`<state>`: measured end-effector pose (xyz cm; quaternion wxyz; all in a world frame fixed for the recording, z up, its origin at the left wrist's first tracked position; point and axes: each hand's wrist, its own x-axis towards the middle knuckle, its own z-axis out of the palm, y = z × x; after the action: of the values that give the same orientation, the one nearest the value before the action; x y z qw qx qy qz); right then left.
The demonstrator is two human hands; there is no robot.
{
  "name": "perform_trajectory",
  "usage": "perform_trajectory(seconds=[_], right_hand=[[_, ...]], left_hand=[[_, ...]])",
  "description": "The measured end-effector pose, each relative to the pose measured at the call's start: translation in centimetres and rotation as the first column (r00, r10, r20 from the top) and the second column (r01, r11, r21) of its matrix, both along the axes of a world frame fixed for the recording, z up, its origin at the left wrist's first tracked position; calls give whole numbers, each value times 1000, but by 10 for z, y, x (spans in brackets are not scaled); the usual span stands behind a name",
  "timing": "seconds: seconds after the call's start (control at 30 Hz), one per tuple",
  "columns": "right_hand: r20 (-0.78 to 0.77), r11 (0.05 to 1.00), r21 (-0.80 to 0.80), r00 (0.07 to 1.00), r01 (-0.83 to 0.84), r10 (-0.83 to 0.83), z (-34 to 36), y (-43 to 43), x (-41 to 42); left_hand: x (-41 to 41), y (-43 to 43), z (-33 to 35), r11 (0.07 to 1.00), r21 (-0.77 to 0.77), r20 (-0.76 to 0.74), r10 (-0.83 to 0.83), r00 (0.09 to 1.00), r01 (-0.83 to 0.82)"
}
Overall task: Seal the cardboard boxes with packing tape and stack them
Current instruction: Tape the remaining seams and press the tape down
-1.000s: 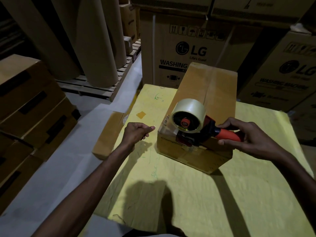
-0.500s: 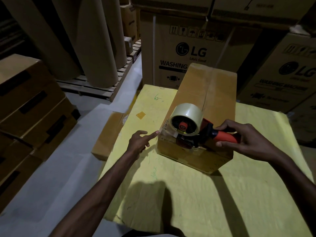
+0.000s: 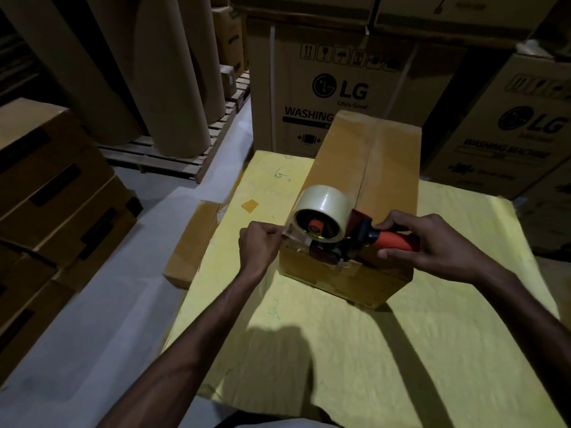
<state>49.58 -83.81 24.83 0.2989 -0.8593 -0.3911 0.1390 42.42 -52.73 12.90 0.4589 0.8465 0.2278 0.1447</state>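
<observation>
both of your hands are at the near end of the cardboard box, which lies on the yellow-covered table with its long side running away from you and its top flaps meeting in a centre seam. your right hand is wrapped round the orange handle of the tape dispenser, thumb on top and fingers curled underneath. the dispenser's front sits on the box's near top edge, close to the seam. the roll of clear tape stands on the dispenser with its open side facing you, a red hub in the middle. your left hand is closed into a loose fist just left of the box's near left corner, thumb and forefinger pinching the loose tape end that runs out from under the roll. some clear tape seems to lie over the box's near face below the dispenser, though the dim light makes it hard to be sure. a flat brown carton lies beside the table's left edge, lower than the tabletop, with grey floor around it. further left, brown cartons with black strips are stacked. behind the table stand two large lg washing machine cartons, and left of them tall rolls of brown paper stand on a wooden pallet.
</observation>
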Motion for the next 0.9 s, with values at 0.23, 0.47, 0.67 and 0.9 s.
perform_trajectory(seconds=[0.23,0.47,0.67,0.9], right_hand=[[129,994,-87,989,-60,71,11,10,-3],[194,986,-148,976,-70,99,26,-10,-4],[212,982,-186,975,-25,65,39,-49,-10],[196,980,-197,981,37,2,44,-81,-21]], left_hand=[[-4,-8,3,995,77,-21,65,998,-63],[-8,-9,-3,1000,8,40,27,999,-28],[-5,-6,-5,994,87,5,68,998,-68],[-5,-9,-2,980,146,-100,147,984,-132]])
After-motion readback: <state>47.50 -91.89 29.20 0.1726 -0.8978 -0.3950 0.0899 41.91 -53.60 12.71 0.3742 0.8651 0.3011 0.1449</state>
